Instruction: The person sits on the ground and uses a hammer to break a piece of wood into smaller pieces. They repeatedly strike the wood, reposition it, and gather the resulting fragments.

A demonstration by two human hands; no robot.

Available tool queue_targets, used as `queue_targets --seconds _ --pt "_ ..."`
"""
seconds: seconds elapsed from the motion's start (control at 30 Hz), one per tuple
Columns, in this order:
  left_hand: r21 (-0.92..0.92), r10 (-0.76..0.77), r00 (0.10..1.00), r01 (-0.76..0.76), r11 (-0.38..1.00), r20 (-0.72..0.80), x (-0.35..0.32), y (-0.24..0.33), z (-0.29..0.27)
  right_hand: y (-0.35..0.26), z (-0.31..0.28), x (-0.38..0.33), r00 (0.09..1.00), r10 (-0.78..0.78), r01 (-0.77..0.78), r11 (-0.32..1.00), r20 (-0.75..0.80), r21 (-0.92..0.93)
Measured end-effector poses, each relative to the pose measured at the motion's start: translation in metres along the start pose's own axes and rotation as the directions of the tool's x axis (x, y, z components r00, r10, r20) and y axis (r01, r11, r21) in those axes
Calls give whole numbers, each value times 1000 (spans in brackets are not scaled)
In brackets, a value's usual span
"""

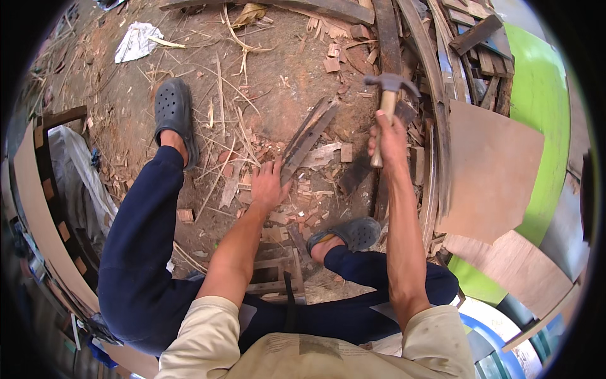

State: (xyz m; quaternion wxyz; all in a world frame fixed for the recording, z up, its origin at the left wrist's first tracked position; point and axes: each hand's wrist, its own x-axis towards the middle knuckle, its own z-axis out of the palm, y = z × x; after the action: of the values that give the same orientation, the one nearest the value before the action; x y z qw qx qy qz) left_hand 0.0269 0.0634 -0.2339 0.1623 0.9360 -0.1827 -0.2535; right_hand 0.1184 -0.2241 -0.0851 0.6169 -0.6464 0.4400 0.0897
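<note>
My right hand (390, 140) is closed around the wooden handle of a claw hammer (389, 101). The hammer is raised, with its grey metal head at the far end. My left hand (269, 184) grips the near end of a dark, weathered strip of wood (308, 140), its fingers partly hidden from above. That strip slants away to the right over the dirt, among broken chips. Close by lie a small wood block (346, 152) and a pale splintered piece (320, 156). Hammer and strip are apart.
Long dark boards (435, 95) and scrap wood are heaped on the right, beside a brown flat panel (489, 170) and a green sheet (536, 95). A white crumpled cloth or bag (137, 42) lies far left. My dark clogs (173, 107) flank the work area.
</note>
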Motion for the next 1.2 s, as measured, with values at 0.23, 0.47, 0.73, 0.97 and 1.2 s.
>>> queue_targets --seconds 0.23,0.47,0.73,0.97,1.2 --pt "-19 -6 1000 7 1000 15 -2 -2 -3 -14 9 -23 895 -445 374 773 -18 -512" --pt "-37 -16 1000 17 999 25 -2 0 -4 22 33 -23 695 -685 668 501 220 -550" --pt "-30 -33 999 34 999 36 -1 -2 -1 13 22 -7 862 -424 453 401 277 -796" --pt "-10 -7 1000 7 1000 14 1 1 -4 41 9 -1 673 -625 677 305 396 -669" --pt "-28 -32 999 33 999 42 -3 -2 -3 29 6 -1 779 -595 525 448 197 -724"
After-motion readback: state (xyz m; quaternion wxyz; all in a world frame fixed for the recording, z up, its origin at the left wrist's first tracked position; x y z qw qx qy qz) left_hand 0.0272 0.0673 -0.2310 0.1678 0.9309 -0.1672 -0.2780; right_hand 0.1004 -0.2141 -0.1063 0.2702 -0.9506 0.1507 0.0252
